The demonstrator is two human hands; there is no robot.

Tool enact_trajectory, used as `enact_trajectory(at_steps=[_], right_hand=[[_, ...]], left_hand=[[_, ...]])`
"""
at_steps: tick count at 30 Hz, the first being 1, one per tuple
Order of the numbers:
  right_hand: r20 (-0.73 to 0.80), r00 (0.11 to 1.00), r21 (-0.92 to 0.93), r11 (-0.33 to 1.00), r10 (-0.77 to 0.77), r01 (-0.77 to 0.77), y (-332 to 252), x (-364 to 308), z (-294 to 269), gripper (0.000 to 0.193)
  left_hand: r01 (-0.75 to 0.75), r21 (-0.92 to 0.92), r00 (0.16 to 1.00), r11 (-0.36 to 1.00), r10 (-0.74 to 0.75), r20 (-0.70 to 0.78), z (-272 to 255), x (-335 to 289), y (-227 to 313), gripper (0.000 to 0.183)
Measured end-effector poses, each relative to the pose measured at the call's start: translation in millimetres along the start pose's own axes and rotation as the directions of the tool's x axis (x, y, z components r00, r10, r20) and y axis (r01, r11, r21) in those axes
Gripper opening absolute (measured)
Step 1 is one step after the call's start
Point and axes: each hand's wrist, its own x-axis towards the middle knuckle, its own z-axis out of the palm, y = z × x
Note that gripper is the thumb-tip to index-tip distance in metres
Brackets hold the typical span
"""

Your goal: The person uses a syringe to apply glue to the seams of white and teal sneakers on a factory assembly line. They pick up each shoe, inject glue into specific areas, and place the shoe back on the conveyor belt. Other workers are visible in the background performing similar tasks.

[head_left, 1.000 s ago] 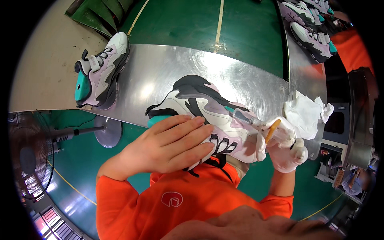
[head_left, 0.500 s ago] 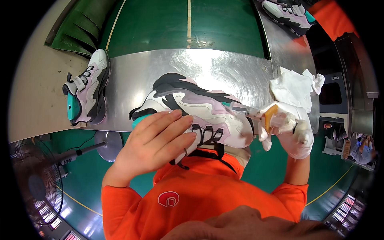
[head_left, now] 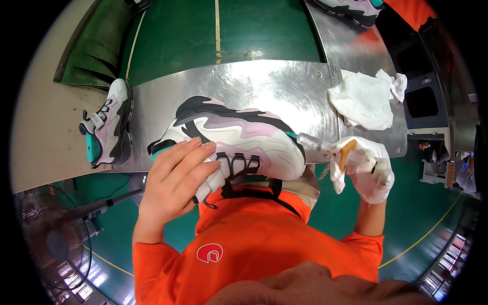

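Brushed metal tops the bench (head_left: 152,86), bright with glare, and from my remote seat I work outward from the hands. My bare left hand (head_left: 179,178) lies across the tongue and collar of a white, lilac and black sneaker (head_left: 239,133), fingers straight and close together; the thumb is hidden, so I cannot tell whether it grips or merely presses. Either way, I take it to be steadying the heel end. My gloved right hand (head_left: 368,170) is closed around a clear syringe-like applicator (head_left: 313,144), its green tip at the toe's edge (touching or just short, I cannot tell from up here).

That sneaker rests on its side at the bench's near edge, toe to the right, laces toward the body and sole facing away; I judge the pose leaves the seam between upper and sole exposed to the tip. Beyond the glove, a crumpled white cloth (head_left: 363,100) sits on the bench's right side, probably kept there for wiping. Another sneaker (head_left: 113,124) lies well off to the left, toe pointing away, seemingly set aside. Farther out are a green belt (head_left: 264,30) and, low on the left, a fan (head_left: 56,244).
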Motion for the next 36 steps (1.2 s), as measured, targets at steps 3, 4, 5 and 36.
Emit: enact_trajectory(at_steps=[3,4,5,36], right_hand=[[-0.051,0.997,0.147,0.988,0.061,-0.053,9,-13,-8,0.107],[-0.074,0.997,0.134,0.991,0.023,-0.013,14,-15,-8,0.105],[-0.099,0.995,0.121,0.992,-0.016,0.028,20,-16,-5,0.104],[-0.410,0.904,0.287,0.925,-0.118,0.250,49,-65,40,0.086]], left_hand=[[0.012,0.020,1.000,1.000,-0.013,0.002,3,0,3,0.034],[0.022,0.026,1.000,0.999,-0.022,-0.001,3,0,7,0.034],[0.031,0.033,1.000,0.999,-0.030,-0.005,2,0,10,0.035],[0.090,0.251,0.994,0.964,-0.070,-0.085,23,-27,60,0.046]])
